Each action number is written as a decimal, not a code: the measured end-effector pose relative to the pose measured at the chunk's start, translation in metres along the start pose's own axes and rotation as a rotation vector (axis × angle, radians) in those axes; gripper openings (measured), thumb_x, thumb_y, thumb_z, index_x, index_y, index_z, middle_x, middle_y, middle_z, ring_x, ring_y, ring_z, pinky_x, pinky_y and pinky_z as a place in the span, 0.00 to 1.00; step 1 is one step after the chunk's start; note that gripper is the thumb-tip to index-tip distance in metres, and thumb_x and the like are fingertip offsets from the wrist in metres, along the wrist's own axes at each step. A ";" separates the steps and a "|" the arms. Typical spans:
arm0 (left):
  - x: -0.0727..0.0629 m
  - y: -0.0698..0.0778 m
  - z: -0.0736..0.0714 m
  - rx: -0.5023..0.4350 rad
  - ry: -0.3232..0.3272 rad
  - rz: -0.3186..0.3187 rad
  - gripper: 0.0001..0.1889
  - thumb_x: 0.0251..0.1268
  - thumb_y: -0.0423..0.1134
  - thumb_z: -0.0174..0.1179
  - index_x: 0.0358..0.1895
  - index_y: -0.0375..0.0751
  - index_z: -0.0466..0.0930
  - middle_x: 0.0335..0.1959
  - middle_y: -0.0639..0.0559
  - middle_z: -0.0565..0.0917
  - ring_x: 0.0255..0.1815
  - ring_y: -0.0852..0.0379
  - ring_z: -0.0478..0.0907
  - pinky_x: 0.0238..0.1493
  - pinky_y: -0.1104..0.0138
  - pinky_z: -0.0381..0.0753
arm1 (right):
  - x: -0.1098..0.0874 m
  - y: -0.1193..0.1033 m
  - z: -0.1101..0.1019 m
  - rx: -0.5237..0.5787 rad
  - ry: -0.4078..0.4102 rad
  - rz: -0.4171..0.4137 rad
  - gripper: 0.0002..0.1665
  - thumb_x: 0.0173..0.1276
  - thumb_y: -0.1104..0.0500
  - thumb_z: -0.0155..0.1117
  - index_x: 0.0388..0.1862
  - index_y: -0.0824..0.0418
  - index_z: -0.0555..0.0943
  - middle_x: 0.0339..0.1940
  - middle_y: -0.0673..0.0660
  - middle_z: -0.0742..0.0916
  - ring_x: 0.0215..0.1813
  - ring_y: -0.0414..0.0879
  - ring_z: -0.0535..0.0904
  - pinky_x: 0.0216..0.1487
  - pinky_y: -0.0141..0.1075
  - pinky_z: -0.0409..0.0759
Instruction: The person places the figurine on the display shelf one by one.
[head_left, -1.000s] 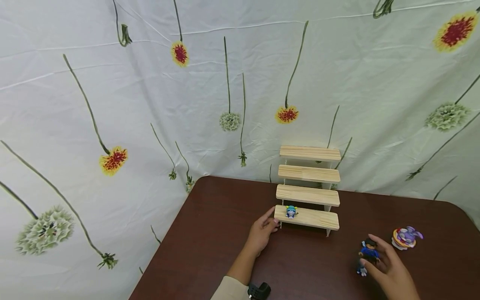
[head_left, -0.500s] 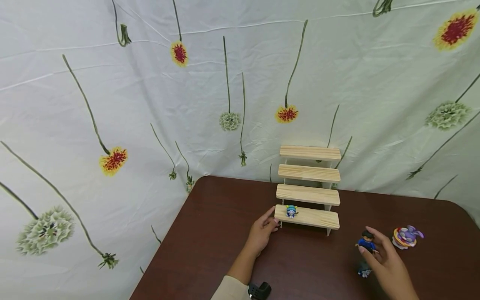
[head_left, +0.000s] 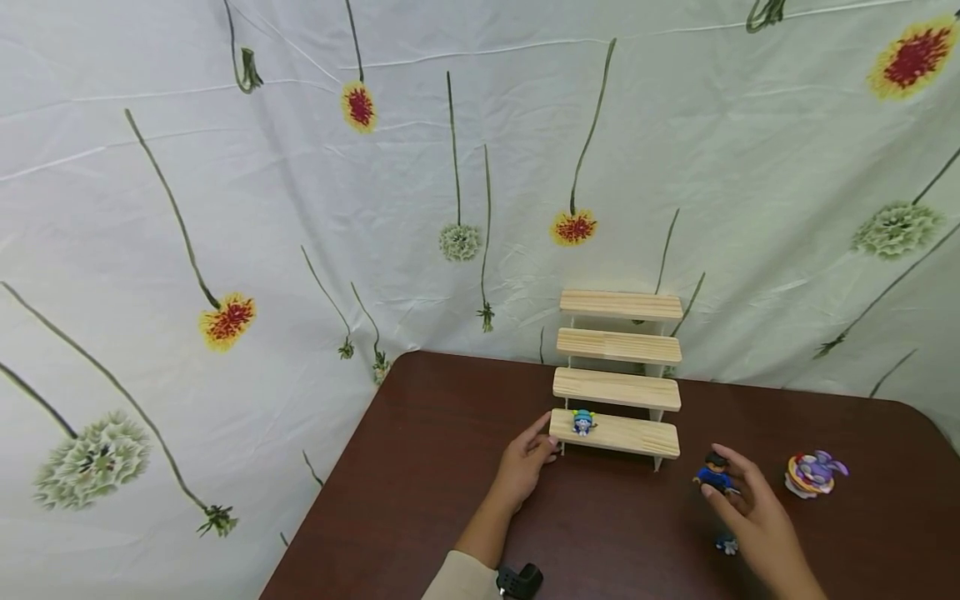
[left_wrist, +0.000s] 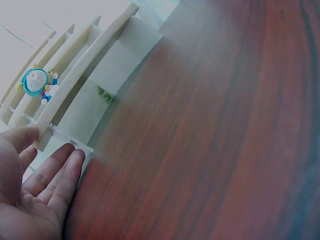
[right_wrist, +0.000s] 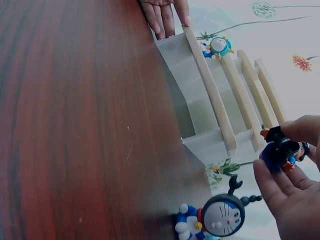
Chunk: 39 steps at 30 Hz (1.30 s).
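My left hand (head_left: pixel 522 468) touches the left end of the lowest step of a wooden tiered display stand (head_left: pixel 637 433). In the left wrist view its thumb meets the board end, and its other fingers (left_wrist: pixel 65 185) stretch straight beside the clear support. A small Doraemon figurine (head_left: pixel 582 422) in a teal hood sits on that step, near the left end. My right hand (head_left: pixel 757 517) pinches a toy figure (head_left: pixel 714 473) with black hair and blue clothes between thumb and fingers, right of the stand. Below this hand, a second Doraemon figurine (right_wrist: pixel 222 217) in a dark hood stands on the table, partly hidden in the head view.
A purple rabbit-like figurine (head_left: pixel 812 473) on a round base stands at the right, beyond my right hand. The dark wooden table (head_left: pixel 450 417) ends at a flower-print cloth (head_left: pixel 337 208) behind the stand. A black band (head_left: pixel 519 581) lies by the left sleeve.
My right hand has lifted the black-haired toy figure and carried it left, toward the stand and away from the dark-hooded Doraemon figurine. The left hand stays at the step's end.
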<state>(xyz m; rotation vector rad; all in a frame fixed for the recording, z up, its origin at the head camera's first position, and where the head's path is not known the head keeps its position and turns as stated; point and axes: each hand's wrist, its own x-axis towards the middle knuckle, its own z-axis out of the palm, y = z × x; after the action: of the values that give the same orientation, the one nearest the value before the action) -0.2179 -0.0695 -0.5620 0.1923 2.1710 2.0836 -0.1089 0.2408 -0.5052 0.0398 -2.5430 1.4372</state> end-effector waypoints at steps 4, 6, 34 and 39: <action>-0.001 0.000 0.000 -0.005 -0.002 0.003 0.27 0.77 0.44 0.57 0.76 0.49 0.67 0.51 0.38 0.86 0.57 0.46 0.83 0.57 0.65 0.87 | 0.003 -0.003 0.003 -0.045 0.014 -0.026 0.35 0.76 0.58 0.63 0.78 0.53 0.64 0.59 0.63 0.80 0.52 0.15 0.69 0.47 0.10 0.74; -0.001 0.000 0.000 -0.006 -0.001 0.006 0.28 0.77 0.43 0.57 0.76 0.48 0.67 0.50 0.37 0.86 0.56 0.46 0.84 0.56 0.65 0.87 | 0.004 -0.005 0.005 -0.063 0.008 -0.032 0.35 0.75 0.57 0.63 0.78 0.51 0.64 0.59 0.62 0.81 0.52 0.16 0.70 0.47 0.11 0.74; 0.000 -0.001 0.000 0.014 0.000 0.018 0.28 0.77 0.43 0.57 0.76 0.48 0.67 0.51 0.38 0.85 0.54 0.49 0.84 0.57 0.64 0.87 | 0.025 -0.020 0.043 -0.039 0.044 -0.199 0.35 0.65 0.65 0.73 0.71 0.60 0.73 0.50 0.58 0.86 0.51 0.19 0.72 0.50 0.12 0.75; 0.000 -0.001 0.001 0.003 0.003 0.015 0.27 0.77 0.43 0.57 0.76 0.49 0.67 0.52 0.38 0.85 0.55 0.48 0.84 0.57 0.64 0.87 | 0.029 -0.020 0.048 -0.074 0.053 -0.186 0.36 0.64 0.65 0.74 0.70 0.58 0.73 0.52 0.58 0.87 0.51 0.19 0.71 0.50 0.13 0.76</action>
<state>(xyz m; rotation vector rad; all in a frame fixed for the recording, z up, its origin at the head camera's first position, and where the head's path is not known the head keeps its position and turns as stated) -0.2181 -0.0684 -0.5627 0.2068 2.1818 2.0895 -0.1433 0.1922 -0.5066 0.2174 -2.4738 1.2584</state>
